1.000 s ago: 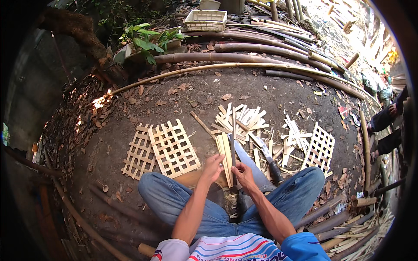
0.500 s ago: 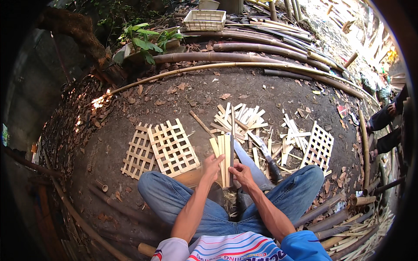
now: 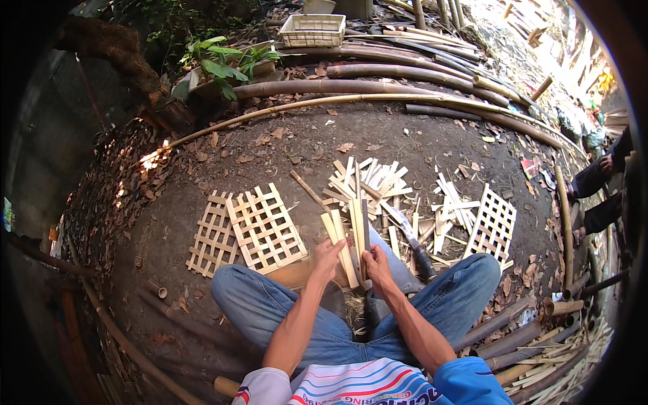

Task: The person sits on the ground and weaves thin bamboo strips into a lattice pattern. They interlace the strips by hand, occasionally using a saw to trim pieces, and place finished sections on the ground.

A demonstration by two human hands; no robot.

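Between my knees, my left hand (image 3: 329, 259) is closed around a couple of pale bamboo strips (image 3: 342, 244) that fan slightly at the top. My right hand (image 3: 377, 264) pinches another group of bamboo strips (image 3: 358, 226), one of them dark-skinned. A gap separates the two groups. Beside the right hand lies a wide saw blade (image 3: 394, 265) with a toothed edge. A large knife (image 3: 405, 226) with a dark handle rests just right of it. Beyond my hands spreads a loose heap of cut bamboo strips (image 3: 378, 177).
Two woven bamboo lattices (image 3: 266, 229) overlap on the left; another lattice (image 3: 493, 223) lies right. Long bamboo poles (image 3: 324, 86) cross the ground at the back, near a white crate (image 3: 312, 32). Another person's legs (image 3: 603, 214) show at the far right. Cut poles (image 3: 513, 344) lie lower right.
The strips that were side by side have parted into two groups, one in each hand. My right hand has moved slightly right and the left-hand strips now tilt more.
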